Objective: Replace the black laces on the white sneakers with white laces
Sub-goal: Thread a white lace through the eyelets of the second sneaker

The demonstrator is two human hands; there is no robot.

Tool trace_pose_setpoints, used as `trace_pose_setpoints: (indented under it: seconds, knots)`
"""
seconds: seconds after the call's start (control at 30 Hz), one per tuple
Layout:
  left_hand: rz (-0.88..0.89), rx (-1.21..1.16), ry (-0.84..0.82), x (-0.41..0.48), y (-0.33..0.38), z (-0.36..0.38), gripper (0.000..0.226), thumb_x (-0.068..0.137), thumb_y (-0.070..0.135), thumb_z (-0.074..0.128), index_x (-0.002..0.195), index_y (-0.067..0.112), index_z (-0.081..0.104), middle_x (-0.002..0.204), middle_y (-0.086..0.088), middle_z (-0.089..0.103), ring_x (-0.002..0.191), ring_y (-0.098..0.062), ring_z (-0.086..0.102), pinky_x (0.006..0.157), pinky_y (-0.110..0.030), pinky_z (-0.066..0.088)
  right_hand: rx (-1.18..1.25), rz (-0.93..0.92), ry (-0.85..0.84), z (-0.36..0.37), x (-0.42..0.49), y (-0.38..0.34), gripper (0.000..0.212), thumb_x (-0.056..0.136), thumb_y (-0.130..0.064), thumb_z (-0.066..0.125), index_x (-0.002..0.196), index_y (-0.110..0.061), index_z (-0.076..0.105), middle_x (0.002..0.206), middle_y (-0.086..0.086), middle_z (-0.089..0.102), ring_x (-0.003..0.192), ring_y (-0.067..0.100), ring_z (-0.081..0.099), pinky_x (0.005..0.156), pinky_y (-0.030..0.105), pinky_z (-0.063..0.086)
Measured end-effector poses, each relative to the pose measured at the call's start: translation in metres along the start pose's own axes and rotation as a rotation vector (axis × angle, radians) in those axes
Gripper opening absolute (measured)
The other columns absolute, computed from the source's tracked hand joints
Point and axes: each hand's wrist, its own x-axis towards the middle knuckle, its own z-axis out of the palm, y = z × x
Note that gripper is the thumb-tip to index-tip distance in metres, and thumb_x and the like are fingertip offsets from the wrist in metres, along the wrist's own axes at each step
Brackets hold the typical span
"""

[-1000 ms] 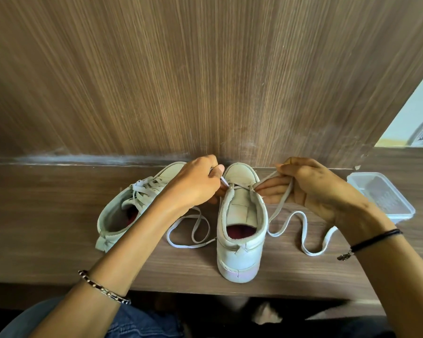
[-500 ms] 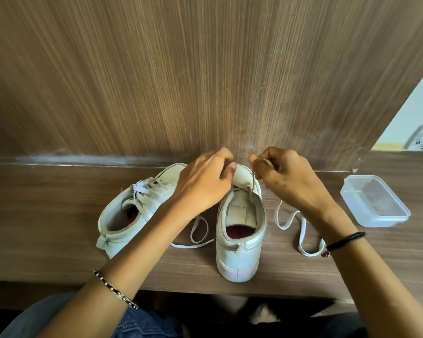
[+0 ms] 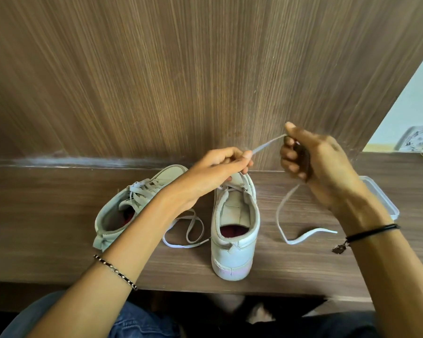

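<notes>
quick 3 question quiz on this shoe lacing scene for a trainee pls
1. True or false: the left hand and the right hand both pinch the white lace.
2. The tilted sneaker is: A) laced in white B) laced in black C) unlaced
3. Fill in: the clear container is partly hidden by the ___ wrist.
Key: 1 true; 2 A; 3 right

Probably a home, wood-laminate desk (image 3: 47,215), matching wood panel (image 3: 181,69) behind, clear plastic container (image 3: 384,196)
</notes>
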Motion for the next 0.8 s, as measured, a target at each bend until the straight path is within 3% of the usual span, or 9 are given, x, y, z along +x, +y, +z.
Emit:
trace_pose_setpoints:
  seconds: [0.1,0.17,0.27,0.33,0.4,0.47,0.57,0.7,0.8]
  knots:
    - [0.026,-0.018,-0.033,0.001,0.008,0.008,0.033,0.104,0.047,0.048,0.102,0.024,0.072,0.087,0.014,0.065,0.094,0.005,0.059,0.091,-0.019,0.043,-0.304,-0.015,-0.149,0.011,-0.006,0.008,0.047,0.106,-0.037,0.052,0.063,-0.023,0.063,0.059,-0.006,0.044,0.049,0.010,0.039,0.044,0.019,0.027]
    - [0.056,-0.032,0.013,0.003,0.011,0.011,0.033,0.105,0.044,0.049,0.095,0.023,0.071,0.082,0.014,0.064,0.085,0.006,0.060,0.085,-0.013,0.044,-0.325,0.012,-0.224,0.016,-0.008,0.009,0.050,0.107,-0.037,0.051,0.060,-0.025,0.064,0.059,-0.005,0.042,0.048,0.010,0.037,0.044,0.020,0.026]
    - [0.113,-0.075,0.172,0.009,0.002,0.001,0.036,0.106,0.038,0.051,0.076,0.022,0.061,0.069,0.012,0.053,0.077,-0.002,0.058,0.091,-0.023,0.046,-0.107,0.064,-0.160,0.004,-0.006,-0.002,0.040,0.105,-0.037,0.052,0.068,-0.023,0.050,0.058,-0.005,0.037,0.045,0.009,0.033,0.040,0.019,0.023]
    - [0.079,-0.137,0.313,0.013,-0.007,-0.011,0.035,0.106,0.034,0.053,0.074,0.019,0.060,0.066,0.010,0.055,0.077,-0.005,0.064,0.091,-0.028,0.049,0.160,0.080,-0.056,-0.016,-0.004,-0.011,0.039,0.106,-0.034,0.049,0.070,-0.022,0.041,0.057,-0.007,0.032,0.043,0.008,0.028,0.038,0.019,0.018]
    - [0.010,-0.065,0.376,0.014,-0.015,-0.019,0.032,0.107,0.030,0.050,0.081,0.018,0.065,0.072,0.009,0.066,0.080,-0.004,0.066,0.085,-0.024,0.048,0.215,0.061,0.032,-0.033,-0.004,-0.011,0.039,0.106,-0.033,0.047,0.070,-0.022,0.039,0.057,-0.007,0.031,0.044,0.008,0.028,0.040,0.020,0.016]
    - [-0.016,0.071,0.321,0.011,-0.015,-0.016,0.029,0.109,0.029,0.045,0.095,0.021,0.069,0.093,0.010,0.074,0.094,0.001,0.066,0.086,-0.020,0.043,0.024,0.071,0.052,-0.037,-0.003,-0.002,0.038,0.107,-0.033,0.048,0.071,-0.022,0.044,0.059,-0.005,0.035,0.045,0.010,0.031,0.041,0.022,0.017]
    - [0.068,0.212,0.206,0.007,-0.002,0.010,0.033,0.110,0.041,0.038,0.106,0.033,0.069,0.112,0.009,0.070,0.108,0.003,0.061,0.092,-0.021,0.044,-0.197,0.115,-0.118,-0.021,-0.005,0.011,0.037,0.107,-0.035,0.051,0.074,-0.017,0.051,0.062,-0.001,0.039,0.046,0.014,0.036,0.046,0.029,0.017]
    - [0.174,0.307,0.129,0.007,0.012,0.036,0.041,0.109,0.043,0.037,0.098,0.019,0.069,0.088,0.010,0.060,0.086,0.000,0.056,0.091,-0.028,0.040,-0.260,0.070,-0.271,-0.006,-0.009,0.007,0.038,0.109,-0.035,0.046,0.078,-0.014,0.053,0.060,0.002,0.039,0.045,0.015,0.041,0.042,0.025,0.023]
    - [0.266,0.280,0.140,0.011,0.005,0.026,0.036,0.109,0.037,0.043,0.086,0.014,0.058,0.070,0.010,0.051,0.065,-0.004,0.047,0.069,-0.025,0.039,-0.173,0.107,-0.183,-0.018,-0.008,0.006,0.038,0.105,-0.039,0.052,0.075,-0.017,0.049,0.060,0.000,0.034,0.046,0.015,0.036,0.045,0.026,0.024]
